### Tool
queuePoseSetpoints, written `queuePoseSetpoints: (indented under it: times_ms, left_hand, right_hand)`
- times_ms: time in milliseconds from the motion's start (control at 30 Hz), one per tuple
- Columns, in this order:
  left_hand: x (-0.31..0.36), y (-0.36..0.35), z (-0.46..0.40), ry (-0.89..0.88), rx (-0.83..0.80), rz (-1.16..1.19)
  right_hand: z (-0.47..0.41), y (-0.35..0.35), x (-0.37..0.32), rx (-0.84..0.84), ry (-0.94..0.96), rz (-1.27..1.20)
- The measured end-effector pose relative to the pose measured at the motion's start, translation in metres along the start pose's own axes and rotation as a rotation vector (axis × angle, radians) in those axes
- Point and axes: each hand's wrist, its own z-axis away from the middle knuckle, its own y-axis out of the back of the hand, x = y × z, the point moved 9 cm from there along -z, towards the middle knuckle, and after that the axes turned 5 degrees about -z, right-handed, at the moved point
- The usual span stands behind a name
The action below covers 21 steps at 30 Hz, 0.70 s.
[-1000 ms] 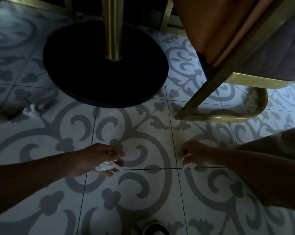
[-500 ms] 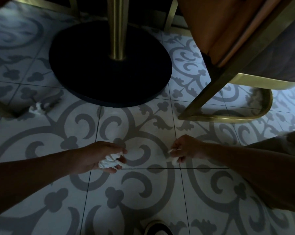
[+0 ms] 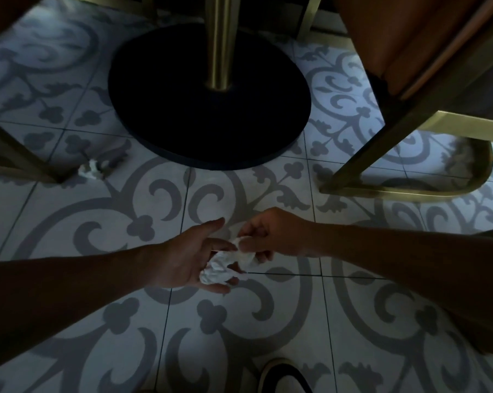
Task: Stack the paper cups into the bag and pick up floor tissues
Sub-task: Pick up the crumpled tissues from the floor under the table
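Note:
My left hand (image 3: 182, 258) is held palm up low over the patterned floor, fingers spread, with a crumpled white tissue (image 3: 215, 269) resting in it. My right hand (image 3: 270, 236) pinches a second white tissue (image 3: 243, 252) between thumb and fingers, right against the left hand's fingertips. The two tissues touch. A third crumpled tissue (image 3: 90, 168) lies on the floor at the left, beside a chair leg. No paper cups or bag are in view.
A black round table base (image 3: 211, 109) with a brass post (image 3: 218, 43) stands ahead. A brass-framed chair (image 3: 409, 191) with an orange seat is at the right, another chair leg (image 3: 26, 160) at the left. My shoe tip (image 3: 282, 377) shows at the bottom.
My right hand lifted its tissue off the floor and moved left to meet the left hand. The left hand opened from a closed grip to a spread palm. The view shifted slightly.

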Motion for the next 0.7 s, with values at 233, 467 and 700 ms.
queuePoseSetpoints:
  times_ms: [233,467,700]
  left_hand:
    - [-0.001,-0.019,0.004,0.014,-0.072,0.036]
    - [0.006,-0.007,0.009,-0.009,0.019,0.042]
    - [0.008,0.003,0.007,-0.034,0.042,0.029]
  right_hand:
    - [-0.001,-0.027,-0.020,-0.059,0.013,0.081]
    - [-0.001,-0.025,-0.034,0.000,0.152,0.362]
    - [-0.006,-0.009,-0.034,0.088,0.170,0.401]
